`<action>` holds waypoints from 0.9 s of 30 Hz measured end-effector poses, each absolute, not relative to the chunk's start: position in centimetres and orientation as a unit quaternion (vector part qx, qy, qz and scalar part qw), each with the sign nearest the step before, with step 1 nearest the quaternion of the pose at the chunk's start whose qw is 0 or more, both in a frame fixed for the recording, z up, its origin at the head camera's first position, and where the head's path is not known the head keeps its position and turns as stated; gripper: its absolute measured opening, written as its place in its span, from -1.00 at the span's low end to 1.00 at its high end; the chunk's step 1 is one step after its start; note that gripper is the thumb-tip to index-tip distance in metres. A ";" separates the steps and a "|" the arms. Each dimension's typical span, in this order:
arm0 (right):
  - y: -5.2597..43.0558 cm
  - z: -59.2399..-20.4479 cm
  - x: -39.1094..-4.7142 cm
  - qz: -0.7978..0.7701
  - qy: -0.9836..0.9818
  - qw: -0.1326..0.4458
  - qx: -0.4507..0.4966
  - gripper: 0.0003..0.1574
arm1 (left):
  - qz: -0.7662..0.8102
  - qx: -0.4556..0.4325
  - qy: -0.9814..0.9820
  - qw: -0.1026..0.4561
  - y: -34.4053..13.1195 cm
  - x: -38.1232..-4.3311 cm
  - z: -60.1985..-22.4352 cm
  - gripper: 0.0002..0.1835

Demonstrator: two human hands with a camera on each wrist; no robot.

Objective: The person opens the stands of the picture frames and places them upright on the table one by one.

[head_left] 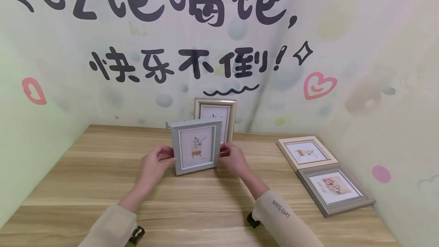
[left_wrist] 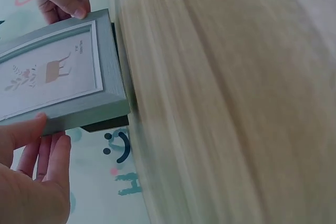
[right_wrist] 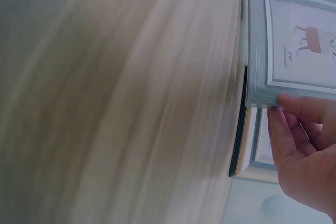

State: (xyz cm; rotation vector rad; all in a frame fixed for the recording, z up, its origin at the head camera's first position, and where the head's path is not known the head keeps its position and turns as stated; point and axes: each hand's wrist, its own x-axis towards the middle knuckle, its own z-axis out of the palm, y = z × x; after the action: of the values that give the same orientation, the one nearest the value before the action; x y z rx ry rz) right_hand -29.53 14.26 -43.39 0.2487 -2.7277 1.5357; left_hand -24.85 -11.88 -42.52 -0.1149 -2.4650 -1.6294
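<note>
A blue-grey picture frame with a potted-plant print stands nearly upright at the middle of the table, held at both sides. The left hand pinches its left edge, thumb at the front and fingers behind. On the opposite edge, the right hand pinches it the same way, as the right wrist view shows with the thumb on the front border. Close behind stands a gold-and-silver picture frame, partly hidden by the blue-grey one. Whether the held frame's lower edge touches the table is hard to tell.
Two more picture frames lie face up at the table's right side: a cream one and, touching it nearer the front, a grey-brown one. A printed cloth backdrop rises behind the wooden table and along both sides.
</note>
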 end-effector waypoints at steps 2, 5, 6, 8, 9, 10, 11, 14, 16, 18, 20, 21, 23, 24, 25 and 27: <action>14.5 -43.4 -29.8 0.489 -0.869 0.002 0.075 -0.69 | -0.539 -0.041 -0.836 0.096 -11.6 -24.9 -42.6 -0.73; 14.8 -43.5 -30.0 0.487 -0.870 0.004 0.072 -0.71 | -0.532 -0.043 -0.841 0.095 -11.2 -25.1 -42.6 -0.73; 14.9 -43.6 -30.1 0.486 -0.871 0.003 0.072 -0.71 | -0.530 -0.044 -0.842 0.093 -11.1 -25.1 -42.6 -0.73; 15.0 -43.8 -30.2 0.485 -0.872 0.003 0.070 -0.70 | -0.530 -0.046 -0.842 0.089 -11.0 -25.2 -42.6 -0.73; 15.0 -43.9 -30.2 0.486 -0.871 0.002 0.069 -0.70 | -0.530 -0.046 -0.842 0.087 -10.9 -25.2 -42.6 -0.73; 15.1 -43.9 -30.2 0.487 -0.871 0.000 0.067 -0.69 | -0.530 -0.045 -0.843 0.085 -10.8 -25.2 -42.6 -0.73; 15.1 -44.0 -30.2 0.487 -0.871 -0.001 0.065 -0.68 | -0.529 -0.045 -0.843 0.083 -10.8 -25.2 -42.6 -0.73; 15.1 -43.7 -30.1 0.490 -0.870 0.000 0.061 -0.64 | -0.527 -0.042 -0.845 0.081 -10.6 -25.3 -42.6 -0.73; 15.1 -43.2 -30.0 0.493 -0.868 0.006 0.063 -0.59 | -0.525 -0.041 -0.846 0.081 -10.6 -25.3 -42.6 -0.72; 15.0 -42.4 -29.8 0.496 -0.865 0.017 0.072 -0.49 | -0.523 -0.042 -0.848 0.081 -10.6 -25.4 -42.6 -0.72; 14.9 -41.4 -29.6 0.499 -0.861 0.035 0.087 -0.36 | -0.523 -0.042 -0.848 0.080 -10.5 -25.3 -42.5 -0.72; 14.9 -41.0 -29.4 0.496 -0.862 0.048 0.095 -0.30 | -0.522 -0.042 -0.848 0.080 -10.5 -25.3 -42.5 -0.72; 14.8 -40.0 -28.9 0.475 -0.867 0.091 0.119 -0.17 | -0.522 -0.042 -0.848 0.079 -10.5 -25.3 -42.5 -0.72; 14.8 -39.6 -28.6 0.455 -0.873 0.118 0.130 -0.12 | -0.523 -0.042 -0.848 0.079 -10.5 -25.2 -42.5 -0.73; 14.7 -39.2 -28.2 0.431 -0.879 0.147 0.142 -0.08 | -0.524 -0.041 -0.847 0.078 -10.5 -25.2 -42.5 -0.73; 14.5 -38.4 -27.6 0.370 -0.890 0.204 0.168 -0.02 | -0.524 -0.041 -0.847 0.078 -10.5 -25.1 -42.4 -0.73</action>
State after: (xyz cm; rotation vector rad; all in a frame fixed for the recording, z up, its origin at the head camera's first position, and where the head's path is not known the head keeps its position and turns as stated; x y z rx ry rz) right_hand -27.61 14.54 -38.41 0.4697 -2.4835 1.0333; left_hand -25.12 -10.55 -42.43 -0.1224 -2.5368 -1.5705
